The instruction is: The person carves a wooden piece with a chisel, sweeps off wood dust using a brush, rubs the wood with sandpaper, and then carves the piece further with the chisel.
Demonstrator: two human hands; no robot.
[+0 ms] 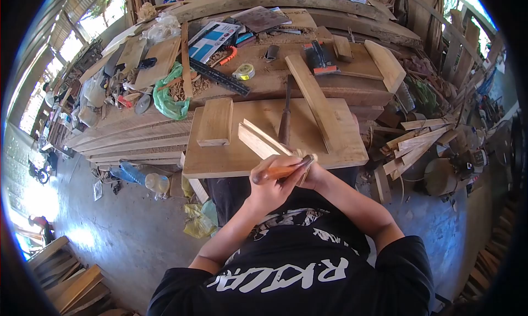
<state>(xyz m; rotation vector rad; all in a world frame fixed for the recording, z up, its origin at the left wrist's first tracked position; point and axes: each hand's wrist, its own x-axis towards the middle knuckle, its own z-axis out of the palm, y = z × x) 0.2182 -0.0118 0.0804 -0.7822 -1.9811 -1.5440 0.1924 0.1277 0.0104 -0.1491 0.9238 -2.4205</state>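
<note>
My left hand (267, 190) is closed around the orange-brown wooden handle (278, 172) of what looks like a chisel; its blade is mostly hidden. Just beside it, my right hand (314, 176) is closed at the near end of a grooved wood piece (261, 141), partly hidden behind the handle. Pale curls of shaving show by the handle's dark end. Beneath lies a wide wooden board (346, 132). On it rest a dark-handled tool (285, 126), a rectangular wood block (215, 121) and a long wood strip (311, 101).
Behind the board, a thick timber bench holds a tape measure (243, 71), a black ruler (220, 78), a hand plane (319, 57) and a green plastic bag (170, 96). Offcuts (421, 145) are piled at right. A plastic bottle (157, 183) is at lower left.
</note>
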